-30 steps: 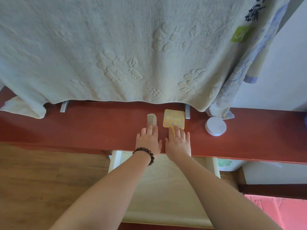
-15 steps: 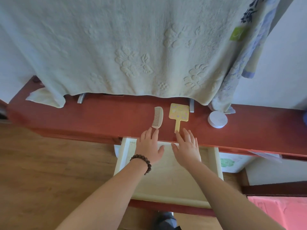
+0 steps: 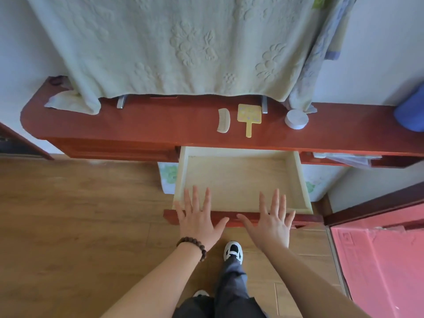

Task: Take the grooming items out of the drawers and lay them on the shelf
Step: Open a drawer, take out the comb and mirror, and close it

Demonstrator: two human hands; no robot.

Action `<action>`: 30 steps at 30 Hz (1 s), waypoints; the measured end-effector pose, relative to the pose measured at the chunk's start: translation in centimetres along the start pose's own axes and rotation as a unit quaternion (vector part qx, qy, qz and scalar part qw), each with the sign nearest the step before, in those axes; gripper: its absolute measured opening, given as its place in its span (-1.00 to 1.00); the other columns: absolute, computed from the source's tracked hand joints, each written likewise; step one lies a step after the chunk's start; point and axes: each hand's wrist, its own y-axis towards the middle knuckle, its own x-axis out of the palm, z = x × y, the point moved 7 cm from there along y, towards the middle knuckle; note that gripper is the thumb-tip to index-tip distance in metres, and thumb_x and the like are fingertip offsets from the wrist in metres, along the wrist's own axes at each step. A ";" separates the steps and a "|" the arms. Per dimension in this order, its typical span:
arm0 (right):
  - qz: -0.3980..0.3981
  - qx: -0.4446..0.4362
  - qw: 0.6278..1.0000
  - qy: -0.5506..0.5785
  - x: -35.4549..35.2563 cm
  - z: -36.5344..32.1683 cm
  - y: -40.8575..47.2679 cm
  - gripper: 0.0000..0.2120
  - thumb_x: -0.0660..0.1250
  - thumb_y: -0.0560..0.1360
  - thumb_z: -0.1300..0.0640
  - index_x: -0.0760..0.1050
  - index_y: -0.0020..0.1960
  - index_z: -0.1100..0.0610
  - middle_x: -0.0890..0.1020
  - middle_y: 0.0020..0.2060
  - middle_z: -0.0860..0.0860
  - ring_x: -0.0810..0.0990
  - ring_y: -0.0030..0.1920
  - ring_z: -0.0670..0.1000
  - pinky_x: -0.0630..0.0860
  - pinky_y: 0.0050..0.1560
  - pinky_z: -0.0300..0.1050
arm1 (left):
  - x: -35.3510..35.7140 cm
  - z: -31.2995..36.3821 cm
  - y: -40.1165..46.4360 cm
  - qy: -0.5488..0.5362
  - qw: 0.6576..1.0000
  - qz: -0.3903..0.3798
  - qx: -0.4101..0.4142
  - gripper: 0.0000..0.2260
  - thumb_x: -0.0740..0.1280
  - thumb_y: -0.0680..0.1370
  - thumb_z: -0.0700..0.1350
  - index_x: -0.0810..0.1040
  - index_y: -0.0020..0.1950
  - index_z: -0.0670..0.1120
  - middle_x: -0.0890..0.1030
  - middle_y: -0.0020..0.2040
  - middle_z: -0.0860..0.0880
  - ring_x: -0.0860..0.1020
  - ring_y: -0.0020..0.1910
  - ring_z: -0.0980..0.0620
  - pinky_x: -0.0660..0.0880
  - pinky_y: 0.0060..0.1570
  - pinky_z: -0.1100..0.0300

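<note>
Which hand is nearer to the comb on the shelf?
Left. The left hand is below the comb, slightly to its left; the right hand is below it and farther to the right.

Drawer pulled out, pale interior bare; left hand and right hand spread flat, fingers extended, over its red front edge, holding nothing; comb and yellow hand mirror lie side by side on the shelf, apart; round white container nearby.

One head view — looking steeply down at the drawer.
</note>
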 end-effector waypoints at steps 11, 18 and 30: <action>-0.026 0.137 0.988 0.058 2.9 3.2 -0.4 -0.05 -0.04 0.43 -0.47 -0.27 0.54 0.11 -0.27 0.50 0.24 -0.35 0.50 0.19 -0.20 0.49 0.20 | 3.8 -1.8 0.1 0.011 0.995 -0.048 -0.083 -0.05 -0.16 0.39 0.53 -0.32 0.54 -0.08 -0.24 0.55 -0.23 -0.27 0.52 -0.28 -0.17 0.47 -0.26; -0.017 0.128 0.989 0.065 1.8 2.3 4.6 -0.12 -0.06 0.46 -0.43 -0.29 0.53 0.08 -0.26 0.51 0.22 -0.33 0.50 0.18 -0.14 0.49 0.21 | 2.8 -1.6 5.5 0.012 0.995 -0.048 -0.082 -0.09 -0.12 0.43 0.49 -0.32 0.54 -0.07 -0.26 0.55 -0.21 -0.29 0.51 -0.26 -0.19 0.47 -0.25; -0.024 0.102 0.990 0.096 -0.1 0.7 13.8 -0.20 0.01 0.52 -0.32 -0.30 0.53 0.05 -0.31 0.50 0.18 -0.37 0.50 0.15 -0.09 0.50 0.17 | 0.7 -1.0 14.9 0.019 0.996 -0.042 -0.075 -0.10 0.00 0.48 0.43 -0.39 0.51 -0.07 -0.32 0.54 -0.21 -0.32 0.51 -0.25 -0.22 0.46 -0.21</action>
